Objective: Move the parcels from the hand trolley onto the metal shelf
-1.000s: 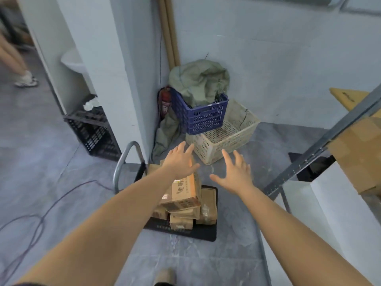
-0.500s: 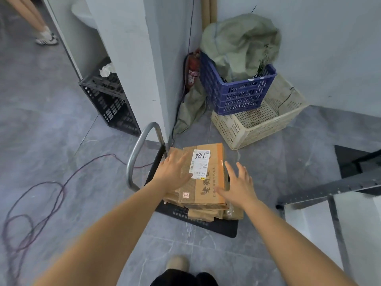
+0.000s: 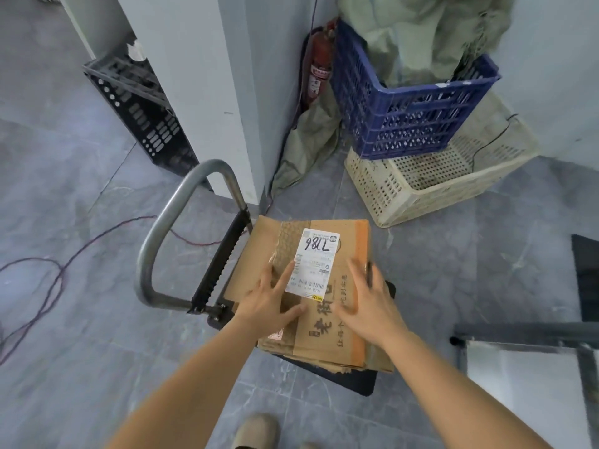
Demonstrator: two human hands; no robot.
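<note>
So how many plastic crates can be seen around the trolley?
3. A black crate leans behind the pillar at left, a blue crate sits in the corner on a beige crate. Others may be hidden outside the view.

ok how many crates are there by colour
blue crate: 1
cream crate: 1
black crate: 1
total: 3
</note>
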